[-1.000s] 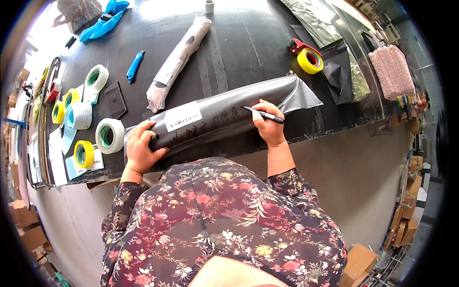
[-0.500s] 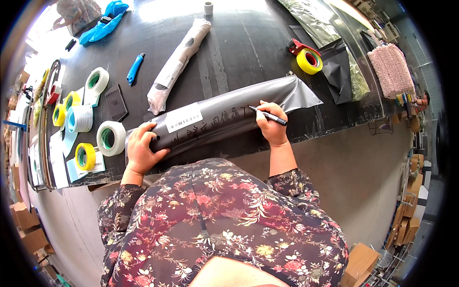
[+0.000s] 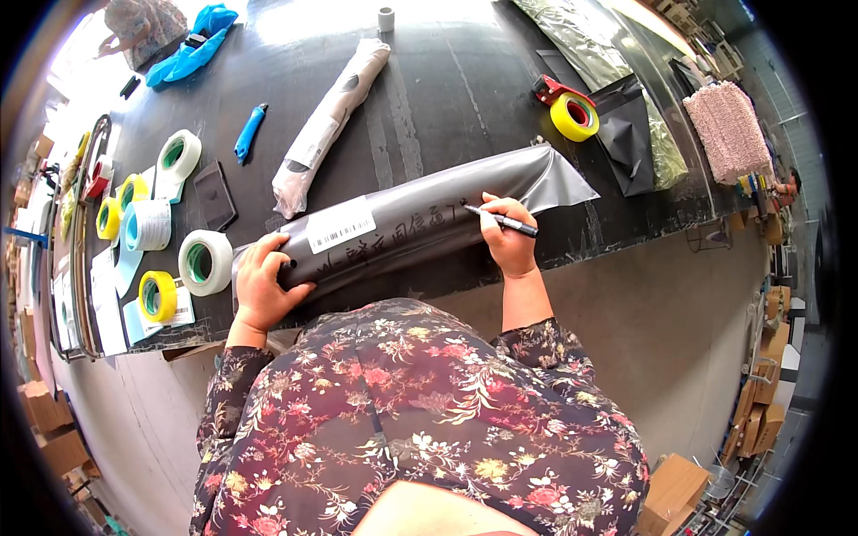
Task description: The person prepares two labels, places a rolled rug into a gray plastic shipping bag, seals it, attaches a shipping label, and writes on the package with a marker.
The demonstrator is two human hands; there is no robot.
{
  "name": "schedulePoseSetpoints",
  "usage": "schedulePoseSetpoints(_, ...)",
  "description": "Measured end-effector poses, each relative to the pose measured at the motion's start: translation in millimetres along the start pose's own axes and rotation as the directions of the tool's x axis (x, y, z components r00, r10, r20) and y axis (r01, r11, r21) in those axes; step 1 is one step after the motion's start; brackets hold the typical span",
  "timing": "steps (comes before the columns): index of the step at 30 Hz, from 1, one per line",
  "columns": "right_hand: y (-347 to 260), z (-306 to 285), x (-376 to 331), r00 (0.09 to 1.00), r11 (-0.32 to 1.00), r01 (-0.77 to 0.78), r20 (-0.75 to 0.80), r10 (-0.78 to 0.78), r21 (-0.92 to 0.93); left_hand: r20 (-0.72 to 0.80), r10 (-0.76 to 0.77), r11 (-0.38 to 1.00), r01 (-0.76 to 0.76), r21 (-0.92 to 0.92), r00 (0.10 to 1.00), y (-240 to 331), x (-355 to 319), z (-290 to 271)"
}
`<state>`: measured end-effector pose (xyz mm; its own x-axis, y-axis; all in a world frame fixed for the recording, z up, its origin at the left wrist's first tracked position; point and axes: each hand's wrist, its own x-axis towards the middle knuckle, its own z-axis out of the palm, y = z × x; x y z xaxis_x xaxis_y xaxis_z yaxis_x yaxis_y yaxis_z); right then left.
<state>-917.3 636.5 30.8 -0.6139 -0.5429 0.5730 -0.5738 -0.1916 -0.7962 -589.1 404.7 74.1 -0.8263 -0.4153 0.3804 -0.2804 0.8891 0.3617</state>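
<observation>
Across the table's near edge lies a long grey plastic-wrapped parcel (image 3: 393, 234), with a white barcode label (image 3: 340, 224) and a row of black handwriting on its film. My left hand (image 3: 265, 290) grips the parcel's left end, and a small black piece like a marker cap (image 3: 288, 264) sticks out between its fingers. In my right hand (image 3: 509, 241) is a black marker (image 3: 509, 221), pinched with its tip at the right end of the writing. Beyond the parcel lies a second, pale wrapped roll (image 3: 332, 125), set slantwise.
Several tape rolls (image 3: 205, 263) crowd the left side beside a dark phone (image 3: 216, 196). A blue cutter (image 3: 251, 134) lies farther off. At right are a red tape dispenser (image 3: 573, 114), black film (image 3: 627, 143) and a pink textured bundle (image 3: 728, 132). Another person (image 3: 147, 34) is at far left.
My right hand has moved slightly with the marker, and a small mark has been added at the end of the writing. My left hand keeps its place on the parcel.
</observation>
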Motion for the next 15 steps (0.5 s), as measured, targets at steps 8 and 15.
schedulePoseSetpoints(8,-6.1,1.8,3.4,0.999,0.999,0.020,-0.038,-0.022,-0.050,0.012,-0.009,1.000,0.009,-0.005,1.000,0.8,-0.6,-1.5)
schedulePoseSetpoints(15,-0.5,-3.1,0.5,0.998,0.993,0.059,-0.011,-0.060,-0.100,0.010,0.003,1.000,-0.003,0.000,1.000,1.8,-0.6,0.5)
